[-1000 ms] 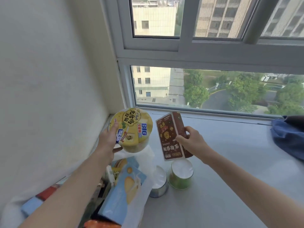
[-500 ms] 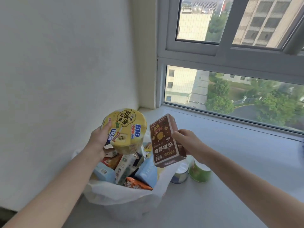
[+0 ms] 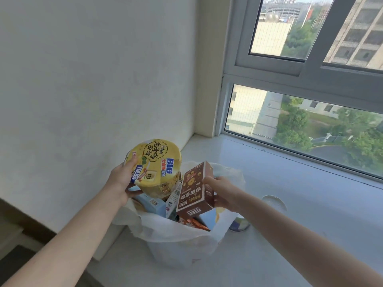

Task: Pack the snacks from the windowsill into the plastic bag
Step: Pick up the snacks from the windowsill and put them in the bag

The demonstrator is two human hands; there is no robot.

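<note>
A white plastic bag stands open on the windowsill, stuffed with several snack packs. My left hand grips a big yellow instant noodle cup, tilted, just above the bag's left side. My right hand holds a brown snack box over the bag's mouth, its lower end among the packs. Light blue cartons and an orange packet show inside the bag.
Two round cups stand on the sill right of the bag: a white-lidded one and another partly hidden behind the bag and my forearm. The white wall is at left, the window at the back. The sill's edge drops off at lower left.
Both hands have carried the noodle cup and the brown box down toward the bag's opening. The view has swung left and down, bringing the whole bag into sight.
</note>
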